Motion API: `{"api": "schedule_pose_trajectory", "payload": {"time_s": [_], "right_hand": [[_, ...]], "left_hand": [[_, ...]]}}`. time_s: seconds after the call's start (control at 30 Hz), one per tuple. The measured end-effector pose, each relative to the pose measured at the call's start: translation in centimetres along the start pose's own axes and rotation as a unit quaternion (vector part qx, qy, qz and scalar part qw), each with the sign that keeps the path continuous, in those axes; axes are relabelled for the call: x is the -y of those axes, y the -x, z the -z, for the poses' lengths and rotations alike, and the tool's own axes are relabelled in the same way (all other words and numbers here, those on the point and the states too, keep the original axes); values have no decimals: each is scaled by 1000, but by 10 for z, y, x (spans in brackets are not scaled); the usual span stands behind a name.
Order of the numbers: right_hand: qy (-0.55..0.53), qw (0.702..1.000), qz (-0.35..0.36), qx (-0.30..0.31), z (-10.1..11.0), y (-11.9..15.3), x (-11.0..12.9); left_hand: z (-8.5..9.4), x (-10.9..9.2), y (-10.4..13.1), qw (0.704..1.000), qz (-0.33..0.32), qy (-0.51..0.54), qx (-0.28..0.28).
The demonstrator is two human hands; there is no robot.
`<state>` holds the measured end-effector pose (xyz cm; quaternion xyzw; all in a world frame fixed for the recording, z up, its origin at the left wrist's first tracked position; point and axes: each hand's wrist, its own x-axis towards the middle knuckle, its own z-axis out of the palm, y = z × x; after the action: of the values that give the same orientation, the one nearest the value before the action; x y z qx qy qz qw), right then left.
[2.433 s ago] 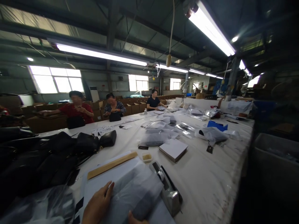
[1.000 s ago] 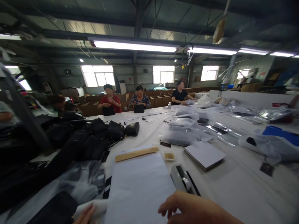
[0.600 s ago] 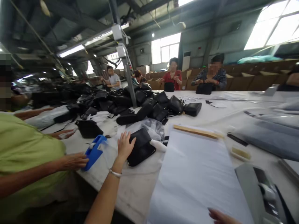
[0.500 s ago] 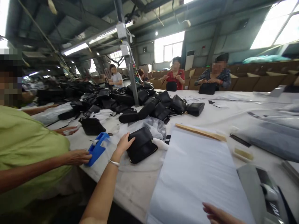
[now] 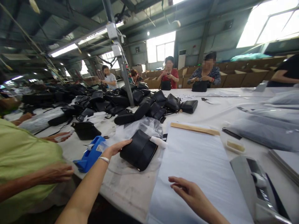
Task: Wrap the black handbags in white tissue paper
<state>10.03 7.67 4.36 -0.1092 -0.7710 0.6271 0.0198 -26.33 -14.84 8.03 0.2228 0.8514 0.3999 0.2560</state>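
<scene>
My left hand [image 5: 120,147], with a silver bracelet at the wrist, grips the upper left edge of a black handbag [image 5: 139,150]. The bag is tilted over clear plastic on the table, and a white wrapped piece [image 5: 158,142] sticks out from its right side. My right hand [image 5: 185,189] hovers over a stack of white sheets [image 5: 193,155], fingers loosely bent and apart, holding nothing. A wooden strip [image 5: 195,128] lies across the far end of the sheets.
A blue tape dispenser [image 5: 90,154] stands left, beside a co-worker in a green shirt [image 5: 28,149]. Black bags [image 5: 154,109] pile up behind, around a metal post [image 5: 126,74]. On the right are a grey tape dispenser [image 5: 254,186], a small dish [image 5: 235,146] and plastic-wrapped goods [image 5: 268,127].
My left hand has taken hold of the handbag and tilted it up slightly. My right hand has come further into view over the sheets. The co-worker's hand has left the blue dispenser.
</scene>
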Motion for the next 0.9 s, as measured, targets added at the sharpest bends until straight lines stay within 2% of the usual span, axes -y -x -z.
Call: {"api": "schedule_pose_trajectory", "payload": {"time_s": [0.1,0.13,0.27,0.33,0.47,0.57,0.63,0.7,0.73,0.8,0.9], "right_hand": [[3,1000,6,9,-7,-5,-3],[6,1000,13,7,-10,-7,-4],[100,989,104,-30,-23,-18,-8],[195,966,162,-54,-31,-28,-5],[350,891,273,-94,-46,-53,14],[398,839,342,-144,-48,-66,28],[395,820,371,-185,-40,-68,35],[362,822,390,-200,-26,-65,42],[331,834,394,-202,-17,-61,46],[241,874,370,-201,2,-49,58],[86,944,260,-182,29,-25,79]], "left_hand": [[-3,-4,2,992,67,62,85],[-5,-6,3,989,81,83,97],[-22,-15,16,975,95,177,90],[-32,-22,27,968,91,222,69],[-49,-42,64,951,105,288,24],[-61,-63,103,922,131,363,-24],[-68,-77,130,913,116,389,-49],[-70,-91,152,916,81,389,-59],[-70,-97,160,917,67,388,-57],[-67,-105,165,921,38,382,-65],[-61,-108,148,927,-50,333,-165]]}}
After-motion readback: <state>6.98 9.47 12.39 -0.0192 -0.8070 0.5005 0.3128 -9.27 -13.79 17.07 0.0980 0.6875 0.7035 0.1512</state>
